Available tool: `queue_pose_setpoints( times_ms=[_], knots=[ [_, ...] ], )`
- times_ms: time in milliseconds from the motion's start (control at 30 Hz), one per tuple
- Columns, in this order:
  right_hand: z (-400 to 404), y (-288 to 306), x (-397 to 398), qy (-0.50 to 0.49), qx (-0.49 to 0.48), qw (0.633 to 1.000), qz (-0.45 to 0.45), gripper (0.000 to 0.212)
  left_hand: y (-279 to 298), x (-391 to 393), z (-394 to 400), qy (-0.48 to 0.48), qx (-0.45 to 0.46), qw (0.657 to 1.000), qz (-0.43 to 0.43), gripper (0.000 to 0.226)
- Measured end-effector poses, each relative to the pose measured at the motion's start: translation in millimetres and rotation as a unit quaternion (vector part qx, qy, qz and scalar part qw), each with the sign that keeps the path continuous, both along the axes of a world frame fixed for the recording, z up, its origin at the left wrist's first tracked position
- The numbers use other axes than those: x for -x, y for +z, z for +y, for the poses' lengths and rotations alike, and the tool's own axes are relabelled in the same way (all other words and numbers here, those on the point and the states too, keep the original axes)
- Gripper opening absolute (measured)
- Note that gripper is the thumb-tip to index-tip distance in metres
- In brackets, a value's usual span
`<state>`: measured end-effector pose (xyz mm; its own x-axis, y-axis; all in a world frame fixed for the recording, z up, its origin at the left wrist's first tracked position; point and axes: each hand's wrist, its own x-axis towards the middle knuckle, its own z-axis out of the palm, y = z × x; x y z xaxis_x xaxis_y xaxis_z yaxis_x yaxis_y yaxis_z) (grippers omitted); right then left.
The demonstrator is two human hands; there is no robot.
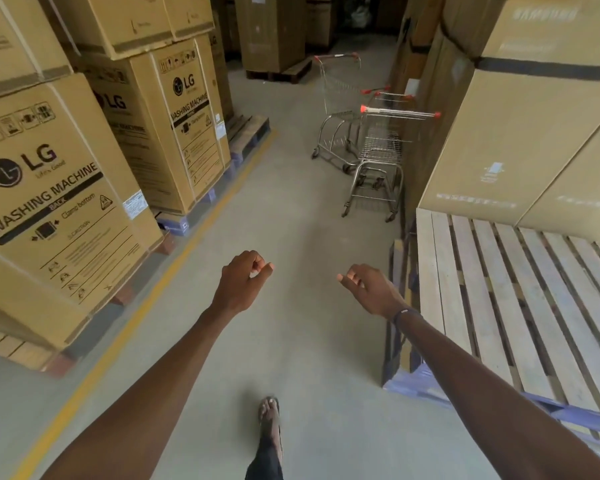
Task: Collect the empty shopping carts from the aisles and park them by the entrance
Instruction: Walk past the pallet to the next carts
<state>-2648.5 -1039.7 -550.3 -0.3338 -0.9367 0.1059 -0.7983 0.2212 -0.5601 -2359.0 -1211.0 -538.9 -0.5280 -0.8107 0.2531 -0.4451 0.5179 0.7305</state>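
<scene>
A person is walking down a warehouse aisle with the left hand [245, 282] and right hand [368, 289] held out ahead, fingers loosely curled and holding nothing. The three chrome wire shopping carts with red handle caps [381, 147] are standing empty at the far right of the grey concrete floor [291, 220], beside tall brown cartons [520, 126] and well apart from both hands. By the look of it, the collecting is only beginning: no cart is in hand and no entrance is in sight.

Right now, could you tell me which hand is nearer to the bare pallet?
Right. The right hand hangs beside the pallet's near edge; the left hand is farther away, over the mid-aisle.
</scene>
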Motion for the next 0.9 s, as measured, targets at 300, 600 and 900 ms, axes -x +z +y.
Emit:
queue_pose_setpoints(
  times_ms=[300,600,900],
  knots=[
    [-187.2,-8.8,133.9,-0.064,-0.002,0.998,0.003,0.049,-8.9,153.2,-227.5,-0.048,-0.026,0.999,-0.001,0.036],
    [-303.8,-15.5,268.8,-0.135,-0.01,0.99,-0.025,0.042,-4.6,315.3,-368.6,-0.135,-0.044,0.989,-0.033,0.033],
    [-428.1,-45.9,475.8,-0.171,-0.018,0.984,-0.047,0.041,-39.8,506.9,-519.3,-0.142,-0.044,0.987,-0.061,0.035]
  ],
)
